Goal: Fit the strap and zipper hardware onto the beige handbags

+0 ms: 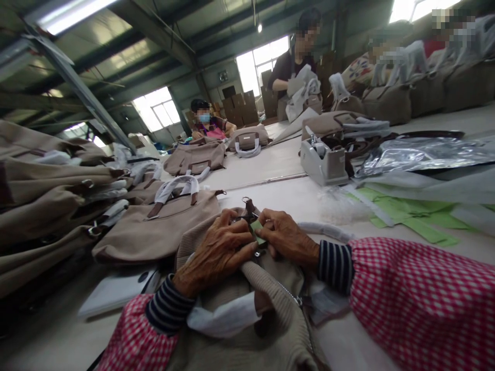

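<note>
A beige handbag [284, 342] lies in front of me with its zipper [297, 300] undone and the ribbed lining showing. My left hand [220, 250] is closed on the bag's far edge, fingers bent over the fabric. In the pinched fingers of my right hand [288, 239] is a small green paper piece [257, 232], right beside the left fingertips. Just beyond the hands, a brown tab with a metal ring [247, 203] sticks up from the bag. One bag handle [228, 315] is wrapped in white paper. The fingertips partly hide the green piece.
Another beige handbag [166, 226] lies to the left, near a tall bag pile [58, 206]. A grey tape dispenser [325, 162], green paper strips [417, 208] and clear plastic [425, 154] lie right. Two people [211, 123] work across the table [247, 180].
</note>
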The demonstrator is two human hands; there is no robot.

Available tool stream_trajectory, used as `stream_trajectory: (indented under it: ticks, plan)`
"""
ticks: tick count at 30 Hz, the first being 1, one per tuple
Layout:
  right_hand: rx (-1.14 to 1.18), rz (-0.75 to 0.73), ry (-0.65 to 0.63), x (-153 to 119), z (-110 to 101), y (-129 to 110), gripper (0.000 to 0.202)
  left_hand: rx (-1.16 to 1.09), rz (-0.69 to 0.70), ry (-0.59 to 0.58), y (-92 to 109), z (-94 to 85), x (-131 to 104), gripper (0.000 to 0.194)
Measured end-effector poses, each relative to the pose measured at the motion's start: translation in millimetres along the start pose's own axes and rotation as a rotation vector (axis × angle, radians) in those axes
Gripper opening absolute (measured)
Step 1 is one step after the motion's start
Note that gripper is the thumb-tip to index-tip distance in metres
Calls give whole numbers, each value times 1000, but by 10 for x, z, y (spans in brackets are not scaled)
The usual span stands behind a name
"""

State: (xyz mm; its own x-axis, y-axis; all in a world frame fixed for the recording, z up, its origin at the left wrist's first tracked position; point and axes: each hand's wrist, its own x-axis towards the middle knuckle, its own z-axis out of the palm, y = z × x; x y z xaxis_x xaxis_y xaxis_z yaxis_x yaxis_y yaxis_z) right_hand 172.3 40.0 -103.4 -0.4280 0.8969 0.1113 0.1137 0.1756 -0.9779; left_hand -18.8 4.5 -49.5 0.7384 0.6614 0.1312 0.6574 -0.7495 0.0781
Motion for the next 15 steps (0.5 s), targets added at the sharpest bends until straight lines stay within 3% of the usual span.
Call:
stream_trajectory:
  ticks: [4,9,11,15]
  plan:
    - [-110,-55,-50,-27,-11,-23,18,4,28,74,-10,48,-18,37]
    - [-336,-188,-62,-21,-51,-71,24,81,7,252,-4,130,-64,38]
    - [-378,-178,-154,41,-91,-86,24,122,19,307,-5,165,-71,36]
    - [-245,46,-484,319,-182,-137,23,167,62,350,-25,206,-63,34]
